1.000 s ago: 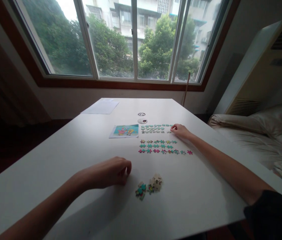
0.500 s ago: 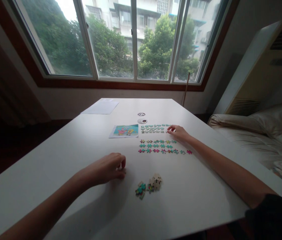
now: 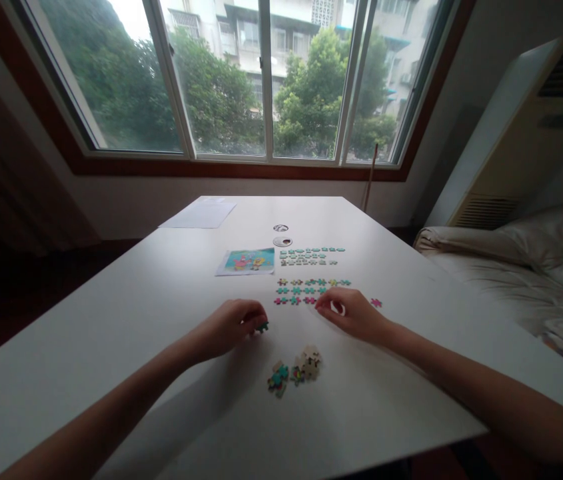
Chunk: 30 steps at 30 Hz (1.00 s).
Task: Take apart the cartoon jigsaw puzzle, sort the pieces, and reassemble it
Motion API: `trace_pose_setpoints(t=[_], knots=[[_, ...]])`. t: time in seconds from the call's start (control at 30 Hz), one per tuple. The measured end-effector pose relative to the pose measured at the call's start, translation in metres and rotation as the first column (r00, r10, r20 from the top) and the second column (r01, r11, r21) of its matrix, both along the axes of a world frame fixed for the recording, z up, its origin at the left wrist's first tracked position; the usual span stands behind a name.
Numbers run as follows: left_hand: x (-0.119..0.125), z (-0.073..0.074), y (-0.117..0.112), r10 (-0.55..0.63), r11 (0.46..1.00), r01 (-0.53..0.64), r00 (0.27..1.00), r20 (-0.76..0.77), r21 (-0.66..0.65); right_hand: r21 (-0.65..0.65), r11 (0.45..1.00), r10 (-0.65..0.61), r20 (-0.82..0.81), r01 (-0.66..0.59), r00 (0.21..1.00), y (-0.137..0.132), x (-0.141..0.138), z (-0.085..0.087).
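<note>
My left hand (image 3: 234, 325) is closed, its thumb and fingers pinching a small green puzzle piece (image 3: 262, 327) just above the table. My right hand (image 3: 356, 313) hovers over the nearest row of laid-out puzzle pieces (image 3: 295, 301) and covers part of it. Its fingers are curved, with a gap inside the curl and no piece visible between them. Nearer to me lies a small heap of loose puzzle pieces (image 3: 311, 363), some grey-side up, some coloured (image 3: 278, 379). More rows of pieces (image 3: 304, 256) lie farther back.
A printed cartoon picture (image 3: 246, 262) lies left of the rows on the white table (image 3: 111, 320). Behind it are two small round flat items (image 3: 282, 241) and a sheet of paper (image 3: 200, 215). A sofa (image 3: 481, 267) stands to the right, a window beyond.
My right hand has come back from the far rows toward me and left, leaving a piece at a row's end. My left hand has moved slightly right and up, its green piece now showing.
</note>
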<state>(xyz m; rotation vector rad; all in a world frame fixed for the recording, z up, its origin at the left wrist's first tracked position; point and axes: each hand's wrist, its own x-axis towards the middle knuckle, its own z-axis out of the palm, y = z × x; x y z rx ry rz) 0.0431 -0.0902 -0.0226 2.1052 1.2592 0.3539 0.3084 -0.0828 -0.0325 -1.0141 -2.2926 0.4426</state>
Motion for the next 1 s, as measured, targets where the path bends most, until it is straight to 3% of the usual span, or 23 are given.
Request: trace_pose_setpoints(t=[0.1, 0.27, 0.37, 0.6, 0.7, 0.83, 1.0], knots=[[0.016, -0.012, -0.005, 0.049, 0.995, -0.029, 0.974, 0.22, -0.093, -0.023, 1.0, 0.02, -0.039, -0.021, 0.999, -0.017, -0.012, 0.0], [0.039, -0.017, -0.02, -0.009, 1.0, 0.007, 0.889, 0.458, 0.005, -0.14, 0.99, 0.01, -0.079, -0.021, 0.997, -0.031, -0.023, 0.002], [0.046, -0.016, -0.025, -0.029, 0.999, 0.018, 0.861, 0.508, 0.027, -0.193, 0.979, 0.045, -0.11, -0.065, 0.993, -0.035, -0.026, 0.002], [0.048, -0.015, -0.031, -0.105, 0.989, 0.047, 0.888, 0.448, 0.138, -0.235, 0.964, 0.082, -0.173, -0.122, 0.981, -0.035, -0.024, -0.001], [0.041, -0.009, -0.03, -0.073, 0.987, 0.003, 0.901, 0.427, 0.161, -0.203, 0.978, -0.003, -0.212, -0.042, 0.977, -0.018, -0.011, -0.002], [0.024, -0.002, -0.024, -0.117, 0.973, 0.073, 0.973, 0.196, 0.221, -0.193, 0.974, -0.179, -0.344, 0.118, 0.922, 0.016, 0.017, -0.005], [0.011, -0.002, -0.018, -0.237, 0.928, 0.24, 0.97, -0.048, 0.286, -0.161, 0.967, -0.245, -0.37, 0.198, 0.896, 0.036, 0.036, -0.009]])
